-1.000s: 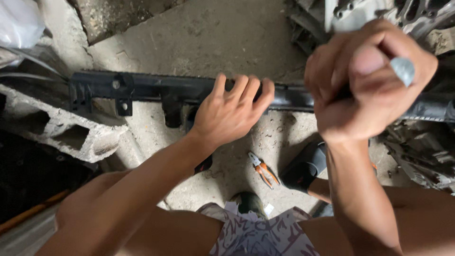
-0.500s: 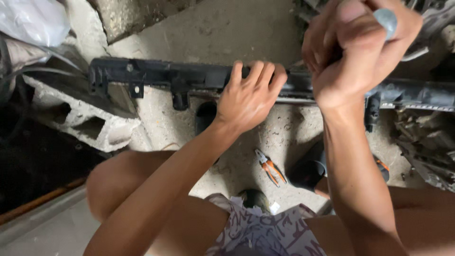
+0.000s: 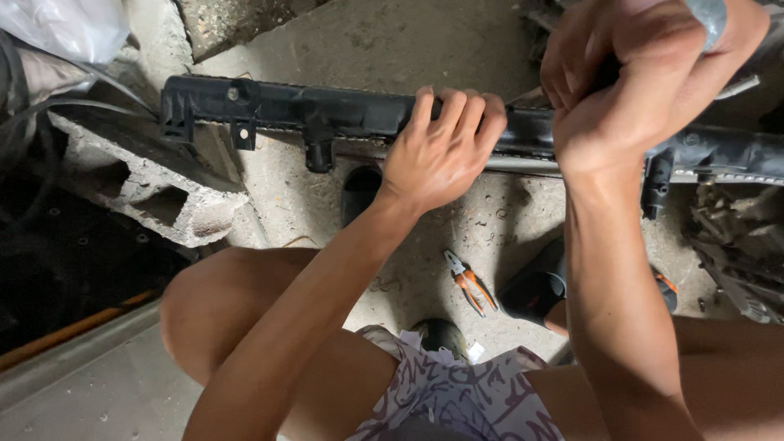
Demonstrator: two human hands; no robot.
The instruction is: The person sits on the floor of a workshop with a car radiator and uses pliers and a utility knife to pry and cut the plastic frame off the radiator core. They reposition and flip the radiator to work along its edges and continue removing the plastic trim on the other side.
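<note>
Fingers (image 3: pixel 457 110) of the left hand (image 3: pixel 441 155) curl over the top edge of the long black plastic radiator tank (image 3: pixel 327 114), pressing it flat, just as half a second ago. Right of them, the right hand (image 3: pixel 645 82) has sunk closer to the tank, fist wrapped tight on a dark handle whose metal cap (image 3: pixel 709 16) peeks out. The tank's left end rests on a concrete block (image 3: pixel 163 196). Below the tank, orange-handled pliers (image 3: pixel 469 282) lie on the floor.
</note>
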